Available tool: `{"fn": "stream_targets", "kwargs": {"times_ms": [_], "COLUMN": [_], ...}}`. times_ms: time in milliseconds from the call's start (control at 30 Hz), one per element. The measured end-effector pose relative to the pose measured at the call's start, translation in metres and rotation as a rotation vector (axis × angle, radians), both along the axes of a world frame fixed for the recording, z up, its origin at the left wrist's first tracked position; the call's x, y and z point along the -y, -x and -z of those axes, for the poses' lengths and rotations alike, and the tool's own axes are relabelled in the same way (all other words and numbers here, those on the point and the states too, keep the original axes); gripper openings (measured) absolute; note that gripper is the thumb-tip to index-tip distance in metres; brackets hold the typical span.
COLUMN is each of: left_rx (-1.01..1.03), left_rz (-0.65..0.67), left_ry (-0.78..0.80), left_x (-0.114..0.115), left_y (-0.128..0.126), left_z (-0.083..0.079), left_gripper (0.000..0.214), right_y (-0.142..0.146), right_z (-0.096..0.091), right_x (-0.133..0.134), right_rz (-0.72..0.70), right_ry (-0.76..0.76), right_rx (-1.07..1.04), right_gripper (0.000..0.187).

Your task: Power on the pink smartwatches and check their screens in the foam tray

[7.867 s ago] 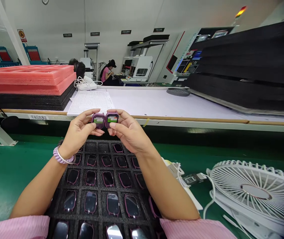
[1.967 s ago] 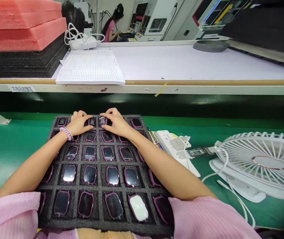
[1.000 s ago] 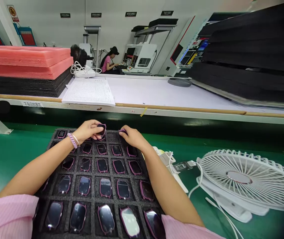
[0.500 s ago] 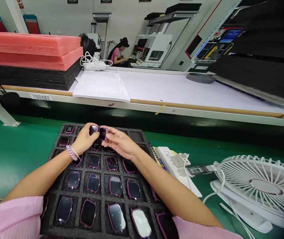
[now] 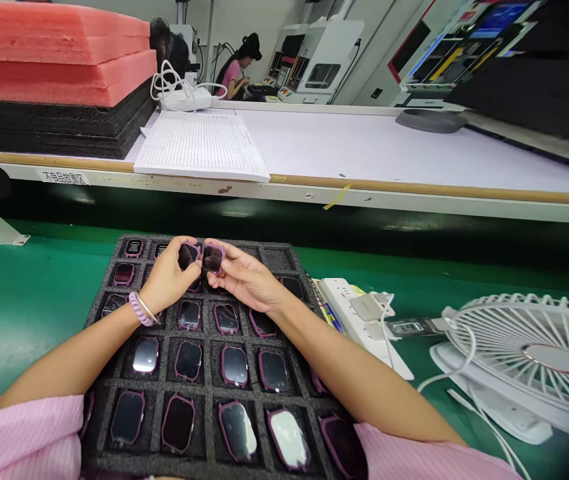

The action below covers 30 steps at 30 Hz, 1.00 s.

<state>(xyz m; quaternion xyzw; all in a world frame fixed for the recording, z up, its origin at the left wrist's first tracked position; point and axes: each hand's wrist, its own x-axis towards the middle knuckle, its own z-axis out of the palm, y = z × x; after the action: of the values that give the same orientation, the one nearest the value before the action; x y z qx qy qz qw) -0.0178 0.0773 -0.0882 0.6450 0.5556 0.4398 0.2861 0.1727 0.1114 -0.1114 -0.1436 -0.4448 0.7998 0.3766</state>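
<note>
A black foam tray (image 5: pixel 204 373) lies on the green bench in front of me, its pockets filled with several purple-rimmed watch bodies with dark glass faces. My left hand (image 5: pixel 169 280) pinches one watch body (image 5: pixel 187 255) above the tray's far rows. Beside it, my right hand (image 5: pixel 244 277) pinches a second watch body (image 5: pixel 212 259), and the two pieces are held side by side, faces toward me. An empty pocket (image 5: pixel 275 258) shows at the tray's far right.
A white power strip (image 5: pixel 364 320) with cables lies right of the tray, and a white fan (image 5: pixel 534 353) lies flat further right. Behind, a raised white table holds a sheet of printed paper (image 5: pixel 199 143) and stacked pink and black foam (image 5: pixel 54 80). A seated person (image 5: pixel 237 70) works far back.
Two seconds ago both hands pressed on watches in the tray's far row. They have since lifted one watch each and brought them together above the tray. The camera has tilted down slightly.
</note>
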Motion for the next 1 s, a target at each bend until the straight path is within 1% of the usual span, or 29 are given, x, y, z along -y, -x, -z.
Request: {"fn": "stream_targets", "kwargs": {"times_ms": [167,400,600,800,1000], "left_rx": [0.015,0.002,0.006,-0.006,0.011], "left_rz": [-0.022,-0.018,-0.018,-0.009,-0.003], "left_ry": [-0.053,-0.009,-0.015,-0.011,-0.004], "left_x": [0.0033,0.005,0.0051,0.0048,0.0046], "left_y": [-0.0038,-0.0048,-0.0054,-0.0053,-0.0057], "left_z": [-0.0026,-0.0049,-0.0042,-0.004,-0.0033], "left_gripper": [0.039,0.043,0.044,0.039,0.041], "right_y": [-0.0014,-0.0006,-0.0016,-0.002,-0.0023], "right_z": [-0.0014,-0.0023,-0.0018,-0.0025,-0.0027], "right_x": [0.0026,0.0034,0.0041,0.0043,0.0038], "right_rz": [-0.001,-0.002,0.002,-0.003,-0.007], "right_ry": [0.001,-0.025,-0.037,-0.035,-0.034], "right_rx": [-0.012,0.011,0.022,0.031,0.035], "right_gripper": [0.051,0.052,0.053,0.054,0.054]}}
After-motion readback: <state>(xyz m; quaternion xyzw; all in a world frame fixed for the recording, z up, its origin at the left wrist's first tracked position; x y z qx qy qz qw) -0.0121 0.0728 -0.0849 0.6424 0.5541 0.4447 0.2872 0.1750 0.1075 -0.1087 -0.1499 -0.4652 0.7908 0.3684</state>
